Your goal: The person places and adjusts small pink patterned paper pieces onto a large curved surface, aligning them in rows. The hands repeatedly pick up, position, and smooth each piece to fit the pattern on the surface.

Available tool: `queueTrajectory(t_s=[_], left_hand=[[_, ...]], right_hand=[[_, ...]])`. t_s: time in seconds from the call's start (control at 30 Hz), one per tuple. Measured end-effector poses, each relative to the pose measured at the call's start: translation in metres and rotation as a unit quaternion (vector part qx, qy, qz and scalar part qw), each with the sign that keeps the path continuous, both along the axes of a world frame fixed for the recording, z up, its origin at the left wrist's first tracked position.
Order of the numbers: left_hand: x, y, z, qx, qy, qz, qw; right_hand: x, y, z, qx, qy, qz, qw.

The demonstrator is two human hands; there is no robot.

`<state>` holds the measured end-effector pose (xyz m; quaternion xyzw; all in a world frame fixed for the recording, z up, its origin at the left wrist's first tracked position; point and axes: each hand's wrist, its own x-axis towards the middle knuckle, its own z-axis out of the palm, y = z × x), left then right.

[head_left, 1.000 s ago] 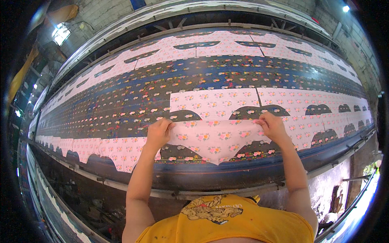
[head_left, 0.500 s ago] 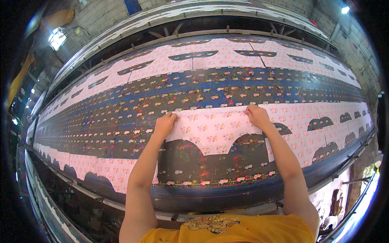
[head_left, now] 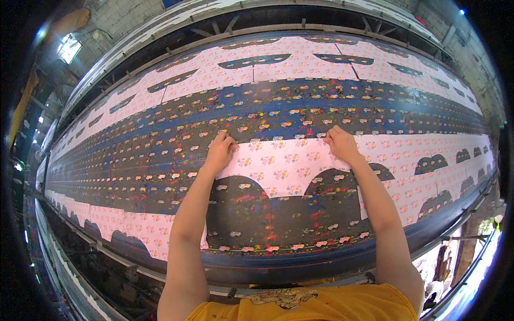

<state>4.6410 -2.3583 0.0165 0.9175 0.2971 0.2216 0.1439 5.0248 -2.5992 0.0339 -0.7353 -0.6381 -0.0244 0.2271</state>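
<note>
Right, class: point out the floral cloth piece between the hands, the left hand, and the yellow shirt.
Floral cloth piece (head_left: pixel 284 165): head view, middle of its printed face.
Left hand (head_left: pixel 220 151): head view, back of the hand.
Yellow shirt (head_left: pixel 345 304): head view, plain area.

Two bare hands hold a pink cloth (head_left: pixel 284 163) over a long dark table (head_left: pixel 284 224). The left hand (head_left: pixel 221 152) pinches its top left corner, and the right hand (head_left: pixel 341 144) pinches the top right one. The cloth has little flowers on it. Its top edge is nearly straight, and its bottom has a round scoop on each side with a flat bit in the middle. More pink pieces lie on the table: the right row (head_left: pixel 407 152), the left row (head_left: pixel 139 224) by the near edge, and the far row (head_left: pixel 301 59). The right arm hides where the cloth meets the right row. Bright specks dot the table. At the bottom is a yellow shirt (head_left: pixel 342 305).
</note>
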Motion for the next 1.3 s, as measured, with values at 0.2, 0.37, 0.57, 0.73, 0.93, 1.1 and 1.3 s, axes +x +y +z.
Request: queueTrajectory(t_s=[0.2,0.37,0.57,0.73,0.93,1.1,1.3], left_hand=[[0.005,0.002,0.002,-0.003,0.084,-0.002,0.996],[-0.004,-0.012,0.014,-0.127,0.092,-0.014,0.987],[-0.017,-0.045,0.033,-0.016,0.101,0.029,0.994],[-0.064,-0.103,0.089,0.114,0.039,0.045,0.992],[-0.13,-0.189,0.148,0.225,-0.016,0.013,0.974],[-0.174,-0.24,0.168,0.198,-0.026,-0.039,0.979],[-0.194,-0.254,0.122,0.157,0.058,-0.068,0.984]], right_hand=[[0.004,0.002,-0.002,0.03,-0.045,0.036,0.998],[-0.001,-0.01,0.006,-0.059,-0.006,0.021,0.998],[-0.03,-0.042,0.046,0.027,-0.011,0.012,1.0],[-0.058,-0.102,0.105,0.047,-0.011,0.032,0.998],[-0.105,-0.199,0.158,0.035,0.029,0.063,0.997],[-0.132,-0.256,0.185,-0.016,0.198,0.05,0.979],[-0.142,-0.252,0.137,-0.076,0.219,0.068,0.97]])
